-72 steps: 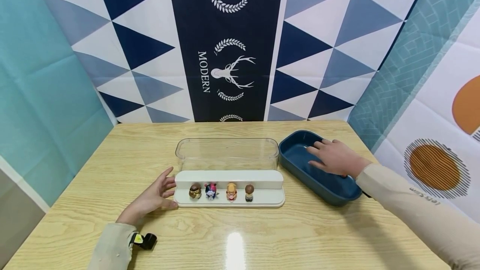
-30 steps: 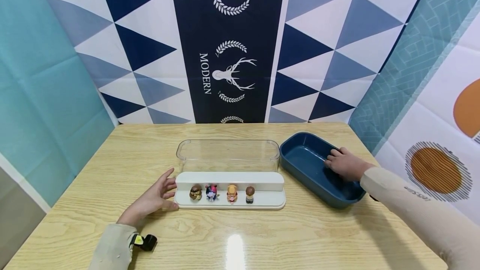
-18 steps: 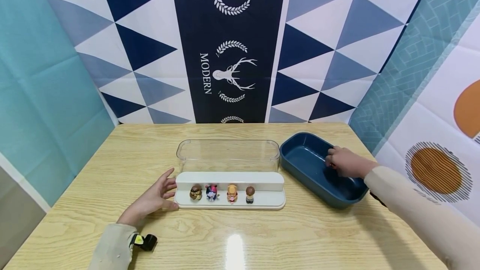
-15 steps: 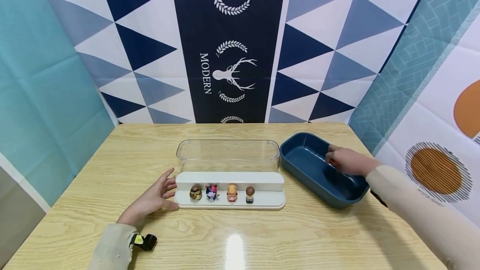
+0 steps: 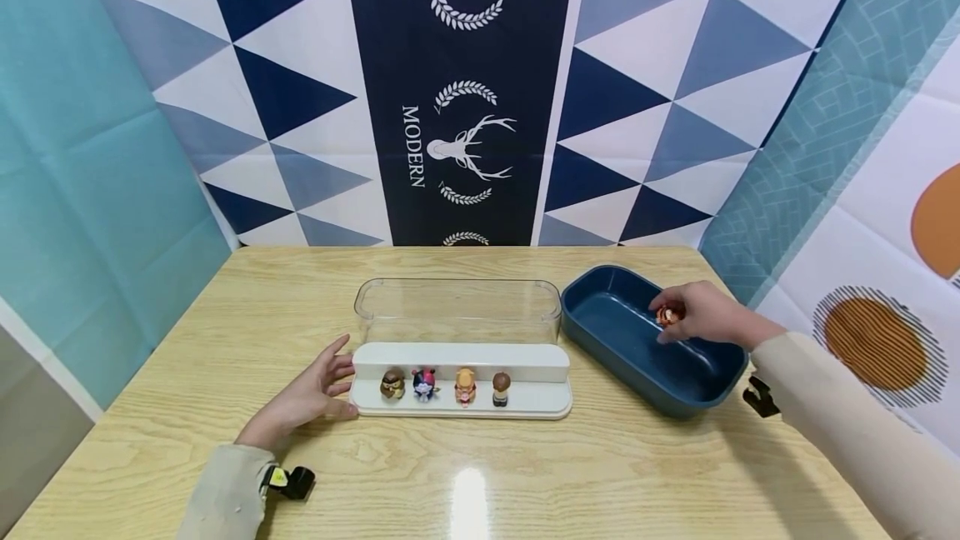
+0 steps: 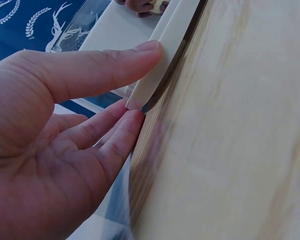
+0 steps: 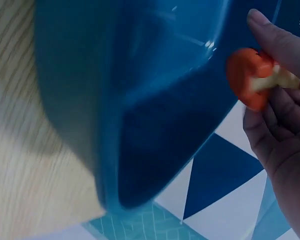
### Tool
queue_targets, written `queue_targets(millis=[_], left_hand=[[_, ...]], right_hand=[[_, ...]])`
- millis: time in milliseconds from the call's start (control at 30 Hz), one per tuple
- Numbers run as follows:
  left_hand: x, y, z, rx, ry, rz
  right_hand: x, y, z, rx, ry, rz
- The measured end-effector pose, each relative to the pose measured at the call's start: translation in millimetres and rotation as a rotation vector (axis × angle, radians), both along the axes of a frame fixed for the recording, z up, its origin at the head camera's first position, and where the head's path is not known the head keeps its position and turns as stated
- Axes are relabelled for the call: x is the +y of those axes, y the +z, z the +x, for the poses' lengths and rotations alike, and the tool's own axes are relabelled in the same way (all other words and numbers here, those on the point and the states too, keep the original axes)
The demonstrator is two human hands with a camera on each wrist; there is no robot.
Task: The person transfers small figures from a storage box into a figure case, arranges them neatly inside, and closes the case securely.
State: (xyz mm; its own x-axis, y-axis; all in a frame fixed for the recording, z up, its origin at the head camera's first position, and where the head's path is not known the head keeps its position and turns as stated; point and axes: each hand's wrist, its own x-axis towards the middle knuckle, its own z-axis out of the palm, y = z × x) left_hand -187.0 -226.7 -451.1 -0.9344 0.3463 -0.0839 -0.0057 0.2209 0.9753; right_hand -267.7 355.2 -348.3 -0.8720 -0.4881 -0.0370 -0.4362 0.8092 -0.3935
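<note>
My left hand (image 5: 318, 390) steadies the left end of a white display base (image 5: 528, 394). In the left wrist view its thumb (image 6: 115, 67) lies on the base's rim (image 6: 157, 75), and the fingertips grip at the rounded corner. Between the thumb and fingers of my right hand (image 5: 708, 311) is a small orange and cream figurine (image 5: 667, 317), blurred in the right wrist view, over the blue bin (image 5: 611, 361). Several small figurines stand in a row on the base: an owl (image 5: 392, 384), a black and pink one (image 5: 424, 385), an orange one (image 5: 465, 387) and a brown-haired one (image 5: 501, 388).
Behind the base stands a clear plastic cover (image 5: 457, 298), its right end close to the bin. All of these are on a light wooden table (image 5: 375, 473). Patterned cloth walls (image 5: 465, 107) close off the back and sides.
My right hand reached down into the blue bin, closed its fingers on the orange figurine and now holds it higher, a little to the right. The left hand has stayed on the base.
</note>
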Motion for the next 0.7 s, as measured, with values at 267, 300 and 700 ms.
queue_targets(millis=[267,300,700], left_hand=[[-2.0,-1.5,-2.0,-0.017,0.016,0.004],[-2.3,-1.4,-2.2,-0.018,0.015,0.004],[-2.0,0.0,-1.5,-0.013,0.003,-0.003]], right_hand=[[-10.3,1.3,8.4,0.02,-0.03,-0.167],[-11.8,1.5,9.4,0.02,-0.034,-0.187],[-28.4,4.8,22.7,-0.183,-0.132,-0.484]])
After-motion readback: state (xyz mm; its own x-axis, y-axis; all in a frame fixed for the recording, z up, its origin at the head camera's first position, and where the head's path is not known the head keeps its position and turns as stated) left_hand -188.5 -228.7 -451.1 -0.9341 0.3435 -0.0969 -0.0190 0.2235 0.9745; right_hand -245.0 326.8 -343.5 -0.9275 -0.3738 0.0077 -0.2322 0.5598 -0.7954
